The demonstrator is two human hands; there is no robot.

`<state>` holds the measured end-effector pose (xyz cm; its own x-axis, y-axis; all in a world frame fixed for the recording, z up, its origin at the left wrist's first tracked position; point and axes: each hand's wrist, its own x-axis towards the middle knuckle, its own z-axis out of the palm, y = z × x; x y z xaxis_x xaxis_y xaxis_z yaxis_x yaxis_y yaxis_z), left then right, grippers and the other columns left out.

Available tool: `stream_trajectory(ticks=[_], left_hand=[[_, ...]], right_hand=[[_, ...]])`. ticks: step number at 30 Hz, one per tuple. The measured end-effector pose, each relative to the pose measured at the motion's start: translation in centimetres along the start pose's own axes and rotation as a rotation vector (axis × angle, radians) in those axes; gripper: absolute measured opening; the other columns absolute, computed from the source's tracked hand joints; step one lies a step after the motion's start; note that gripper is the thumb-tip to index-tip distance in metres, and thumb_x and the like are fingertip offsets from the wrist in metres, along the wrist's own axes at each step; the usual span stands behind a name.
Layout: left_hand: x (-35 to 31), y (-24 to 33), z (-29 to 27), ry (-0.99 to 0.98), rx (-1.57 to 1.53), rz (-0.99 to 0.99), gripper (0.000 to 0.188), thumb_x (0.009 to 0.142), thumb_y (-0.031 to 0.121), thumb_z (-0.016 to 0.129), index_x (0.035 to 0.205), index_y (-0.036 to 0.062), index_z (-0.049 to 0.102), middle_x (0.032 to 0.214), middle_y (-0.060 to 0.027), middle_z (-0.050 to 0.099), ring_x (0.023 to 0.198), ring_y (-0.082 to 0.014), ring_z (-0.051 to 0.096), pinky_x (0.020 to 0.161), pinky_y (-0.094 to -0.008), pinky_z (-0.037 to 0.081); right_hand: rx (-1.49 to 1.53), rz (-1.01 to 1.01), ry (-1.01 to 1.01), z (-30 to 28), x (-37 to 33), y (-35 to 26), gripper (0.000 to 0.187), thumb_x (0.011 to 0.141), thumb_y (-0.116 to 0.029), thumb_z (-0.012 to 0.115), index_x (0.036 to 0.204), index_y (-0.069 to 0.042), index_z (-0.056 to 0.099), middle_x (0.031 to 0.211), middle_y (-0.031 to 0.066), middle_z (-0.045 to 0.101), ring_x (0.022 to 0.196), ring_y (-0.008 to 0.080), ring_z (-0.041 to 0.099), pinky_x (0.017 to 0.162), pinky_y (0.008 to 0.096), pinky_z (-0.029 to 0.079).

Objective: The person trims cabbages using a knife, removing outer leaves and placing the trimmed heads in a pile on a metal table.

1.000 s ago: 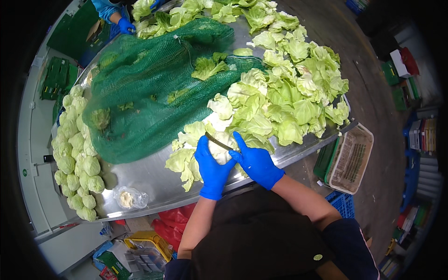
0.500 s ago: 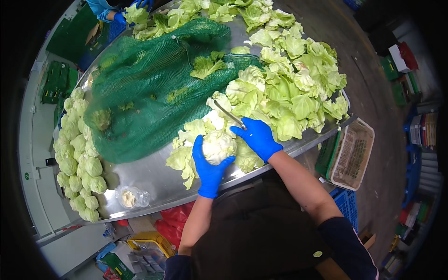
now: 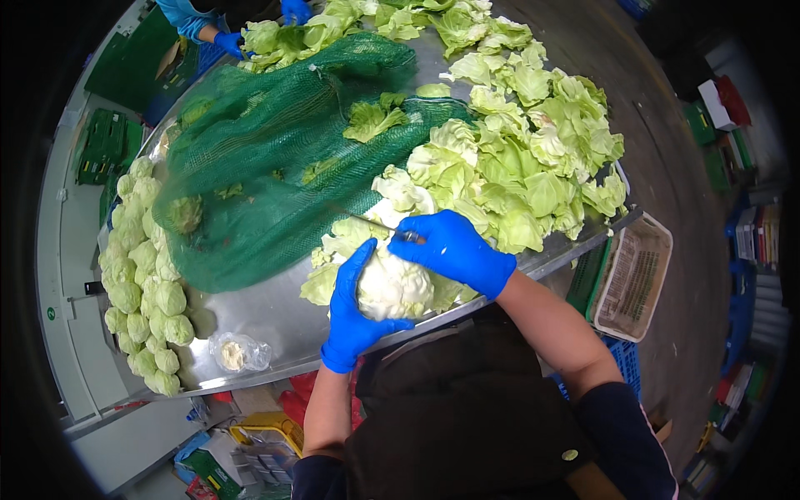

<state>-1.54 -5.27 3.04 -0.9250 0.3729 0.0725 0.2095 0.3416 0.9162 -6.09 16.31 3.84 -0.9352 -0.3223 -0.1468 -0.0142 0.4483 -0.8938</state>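
Blue-gloved, my left hand [image 3: 354,308] curves around the left side of a pale, trimmed cabbage head [image 3: 392,286] near the table's front edge. My right hand [image 3: 454,248], in a matching glove, grips a knife [image 3: 372,222] over the head's far upper side; the thin blade points left. Fingers of the right hand hide the handle. Loose cabbage leaves [image 3: 319,285] lie under and beside the head. A large heap of pale green leaves [image 3: 521,167] spreads to the right and beyond.
A green mesh sack [image 3: 267,175] with bits of leaf covers the table's middle. Whole cabbages [image 3: 142,275] are piled along the left edge, near a clear plastic bag [image 3: 240,352]. A dirty white crate [image 3: 633,279] stands off the right edge. A co-worker's gloved hand [image 3: 229,42] handles leaves across the table.
My right hand has turned the knife, its blade swinging down and left over the cabbage. My left hand has shifted left and down around the head. The co-worker's hands have moved apart.
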Motion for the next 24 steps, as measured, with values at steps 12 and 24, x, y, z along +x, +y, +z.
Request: stream_trajectory(ticks=[12, 24], left_hand=[[0.8, -0.3, -1.2, -0.188, -0.184, -0.025, 0.122, 0.047, 0.03, 0.095, 0.146, 0.003, 0.029, 0.143, -0.0151, 0.044, 0.132, -0.0268, 0.041, 0.112, -0.0401, 0.029], [-3.4, -6.3, 0.5, 0.462, -1.295, -0.374, 0.077, 0.085, 0.03, 0.063, 0.147, 0.0018, 0.026, 0.149, -0.0159, 0.032, 0.137, -0.0322, 0.032, 0.114, -0.047, 0.026]], right_hand=[[-0.082, 0.002, 0.125, 0.3, -0.3, 2.0, 0.033, 0.08, -0.034, 0.073, 0.091, -0.004, 0.068, 0.066, 0.0086, 0.059, 0.064, 0.0161, 0.06, 0.063, 0.0327, 0.048], [0.567, 0.461, 0.328, -4.8, -3.2, 5.3, 0.027, 0.083, -0.027, 0.072, 0.101, -0.006, 0.066, 0.077, 0.0036, 0.066, 0.059, 0.0107, 0.06, 0.049, 0.025, 0.046]])
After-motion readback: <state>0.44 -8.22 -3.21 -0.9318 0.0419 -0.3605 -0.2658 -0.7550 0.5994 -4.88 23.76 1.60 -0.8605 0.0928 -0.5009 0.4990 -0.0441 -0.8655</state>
